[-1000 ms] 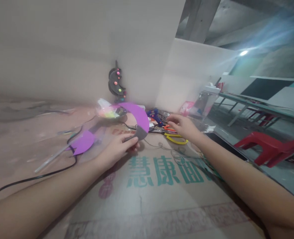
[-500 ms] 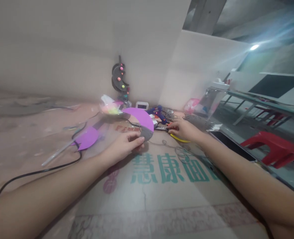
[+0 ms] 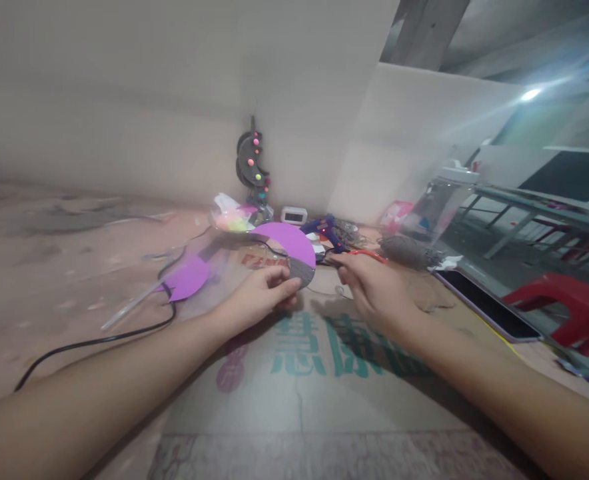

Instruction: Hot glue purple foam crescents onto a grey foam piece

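Observation:
My left hand [image 3: 262, 293] pinches the grey lower tip of a purple crescent-shaped cutout [image 3: 294, 245], holding it just above the cardboard sheet [image 3: 324, 393]. My right hand [image 3: 374, 287] is closed around the handles of scissors with an orange handle [image 3: 367, 253], their blades pointing towards the crescent. A second purple cutout [image 3: 188, 279] lies flat to the left, beside a clear stick [image 3: 129, 307].
A black crescent ornament with coloured beads [image 3: 252, 160] leans at the wall corner. Near it are a bowl of bright bits [image 3: 232, 220], a small white clock [image 3: 293, 215], a blue glue gun [image 3: 327, 230] and a black cable [image 3: 99, 340]. A phone [image 3: 484, 303] and a jar [image 3: 442, 207] are on the right.
My right hand picked the scissors up from the clutter and drew them back towards the crescent. The left hand kept its hold; the view shifted right.

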